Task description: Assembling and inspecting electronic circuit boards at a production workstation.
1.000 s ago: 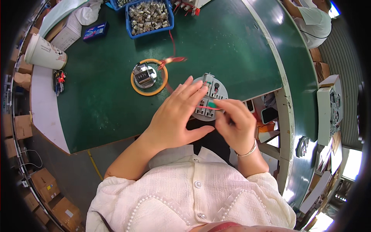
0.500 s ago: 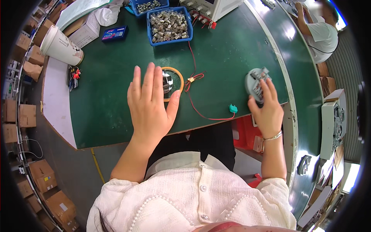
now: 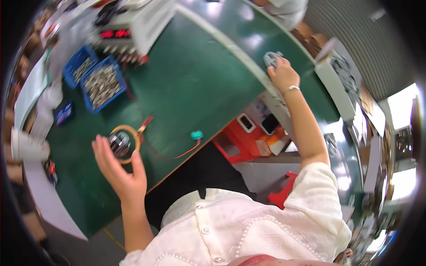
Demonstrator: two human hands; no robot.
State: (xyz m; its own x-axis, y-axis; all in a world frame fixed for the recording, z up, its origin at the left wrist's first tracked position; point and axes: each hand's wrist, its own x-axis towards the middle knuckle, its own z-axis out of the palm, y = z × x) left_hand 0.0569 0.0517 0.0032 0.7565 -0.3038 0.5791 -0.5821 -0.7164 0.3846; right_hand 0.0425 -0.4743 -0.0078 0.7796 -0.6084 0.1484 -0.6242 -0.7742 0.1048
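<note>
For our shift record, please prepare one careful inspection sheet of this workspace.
Surface: green tabletop, pale rail along its right edge, glossy green bench beyond.
Job's things: round grey plastic part at the bench; shiny round metal device inside orange ring.
Clutter: two blue plastic bins of small metal parts, white cup, small blue box.
Hands: left hand open at the ring, contact unclear; right hand at the grey part, grip unclear.
Cables: thin red wire with teal connector, near the tabletop's front edge.
Surroundings: white box-shaped instrument with red display; co-worker in white.
</note>
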